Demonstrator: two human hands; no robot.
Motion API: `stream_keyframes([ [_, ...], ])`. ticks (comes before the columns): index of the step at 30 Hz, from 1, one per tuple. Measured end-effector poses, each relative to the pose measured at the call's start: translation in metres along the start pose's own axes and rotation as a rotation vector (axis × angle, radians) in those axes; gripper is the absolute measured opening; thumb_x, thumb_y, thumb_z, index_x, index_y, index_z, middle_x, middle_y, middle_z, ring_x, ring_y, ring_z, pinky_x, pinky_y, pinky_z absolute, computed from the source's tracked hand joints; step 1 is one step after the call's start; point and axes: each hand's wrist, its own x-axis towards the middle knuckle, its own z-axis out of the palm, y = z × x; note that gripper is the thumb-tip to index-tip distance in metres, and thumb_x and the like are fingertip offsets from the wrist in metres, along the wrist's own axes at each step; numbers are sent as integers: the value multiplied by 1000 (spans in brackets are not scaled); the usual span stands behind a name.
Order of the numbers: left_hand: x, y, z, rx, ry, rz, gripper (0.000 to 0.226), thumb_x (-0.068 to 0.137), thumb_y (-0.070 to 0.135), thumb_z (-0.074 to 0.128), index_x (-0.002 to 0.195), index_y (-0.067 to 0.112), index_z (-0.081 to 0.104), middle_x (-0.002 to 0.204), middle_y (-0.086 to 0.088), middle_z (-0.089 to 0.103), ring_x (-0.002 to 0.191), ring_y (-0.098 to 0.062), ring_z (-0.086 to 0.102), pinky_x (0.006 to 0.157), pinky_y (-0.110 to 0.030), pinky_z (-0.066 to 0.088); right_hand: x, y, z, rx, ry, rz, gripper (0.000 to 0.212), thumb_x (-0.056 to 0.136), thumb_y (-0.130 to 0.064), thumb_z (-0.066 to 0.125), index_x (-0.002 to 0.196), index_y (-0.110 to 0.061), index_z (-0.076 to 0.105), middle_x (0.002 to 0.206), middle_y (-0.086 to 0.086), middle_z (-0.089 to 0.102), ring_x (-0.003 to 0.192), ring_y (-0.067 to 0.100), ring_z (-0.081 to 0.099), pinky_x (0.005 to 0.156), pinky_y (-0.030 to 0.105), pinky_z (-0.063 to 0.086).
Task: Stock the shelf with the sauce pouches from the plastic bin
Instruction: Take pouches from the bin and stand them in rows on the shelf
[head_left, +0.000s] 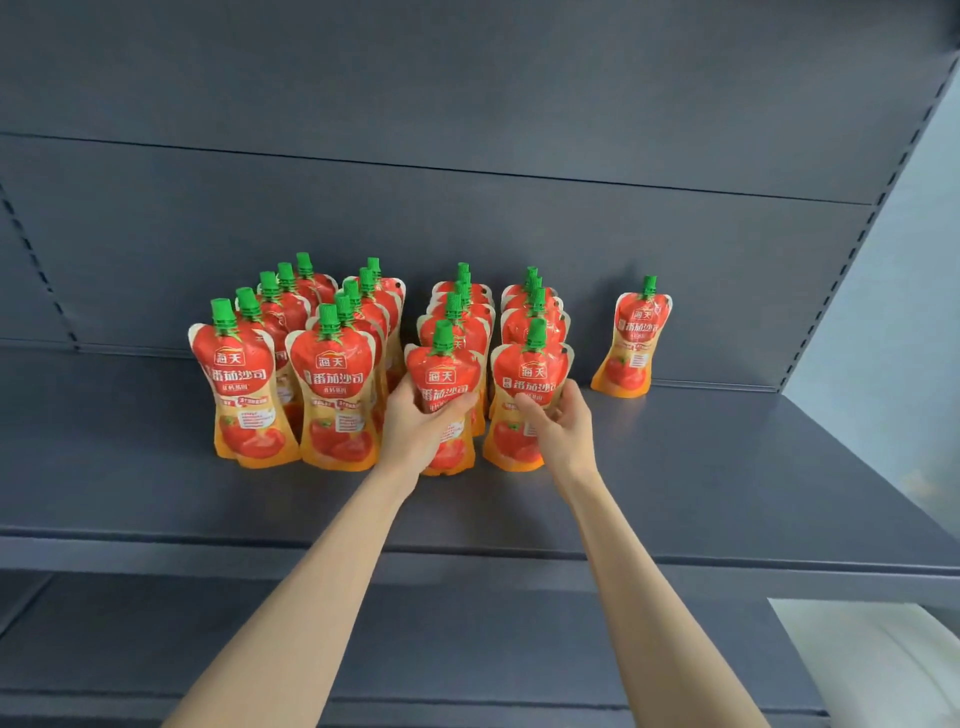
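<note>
Head view: the grey shelf (675, 467) carries four rows of red sauce pouches with green caps, running back toward 12 o'clock, plus a lone pouch (635, 340) standing against the back panel at 2 o'clock. The left hand (415, 423) is closed around the front pouch of the third row (441, 384), which stands upright with its base at shelf level. The right hand (563, 423) is open, its fingers resting against the front pouch of the fourth row (527, 395). The plastic bin is out of sight. To do this step well, I would set the gripped pouch square behind its neighbours' front line, label forward, and let go only once it stands steady; the soft base could tip.
</note>
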Motion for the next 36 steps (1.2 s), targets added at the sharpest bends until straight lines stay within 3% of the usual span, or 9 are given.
stream_keyframes([
  [5, -5, -30, -23, -6, -104, -41, 44, 76, 20, 76, 116, 24, 56, 115, 7, 64, 111, -10, 58, 92, -29, 48, -2, 27, -8, -75, -68, -1, 36, 82, -4, 70, 110, -16, 51, 102, -3, 65, 93, 5, 64, 72, 16, 53],
  [10, -1, -27, -20, -19, -102, -22, 39, 73, 16, 77, 106, 27, 58, 100, 16, 65, 93, 1, 62, 66, -11, 51, -2, 38, -8, -186, -30, -17, 39, 82, -14, 71, 115, -18, 50, 105, -6, 63, 96, 5, 62, 74, 15, 52],
  [13, 3, -27, -21, -34, -118, -29, 35, 74, 15, 77, 102, 28, 58, 97, 17, 65, 86, 6, 63, 62, -9, 50, 2, 39, -7, -225, 21, -24, 41, 82, -16, 72, 116, -15, 49, 107, -6, 62, 95, 7, 61, 74, 14, 50],
  [16, 3, -30, -21, -45, -129, -29, 32, 77, 15, 75, 102, 27, 59, 100, 13, 66, 90, 2, 63, 67, -11, 51, 5, 40, -8, -238, -10, -19, 43, 83, -14, 70, 119, -16, 47, 110, -4, 61, 96, 6, 60, 75, 12, 49],
  [20, 0, -40, -21, -36, -154, -32, 29, 80, 22, 71, 105, 29, 58, 102, 13, 65, 97, -6, 62, 76, -18, 51, 6, 46, -11, -305, -33, -21, 47, 84, -12, 69, 124, -17, 45, 120, 4, 58, 106, 15, 57, 86, 23, 49],
  [23, 0, -43, -21, -31, -151, -23, 32, 81, 23, 69, 111, 25, 57, 104, 13, 64, 99, -7, 61, 76, -16, 50, 7, 44, -11, -332, -8, -28, 48, 83, -10, 69, 125, -11, 45, 115, 0, 60, 99, 10, 55, 77, 12, 45],
  [27, 0, -45, -19, -15, -132, 2, 36, 82, 23, 69, 115, 23, 55, 108, 13, 64, 100, -5, 61, 77, -15, 50, 10, 43, -10, -373, 21, -11, 49, 83, -13, 70, 124, -9, 43, 116, 1, 60, 99, 11, 55, 86, 27, 47],
  [36, -1, -50, -19, 32, -121, 33, 33, 83, 23, 68, 113, 24, 53, 112, 7, 63, 104, -8, 61, 87, -24, 51, 13, 45, -9, -408, 12, 2, 49, 85, -15, 68, 127, -12, 43, 122, 7, 61, 110, 21, 58, 90, 31, 48],
])
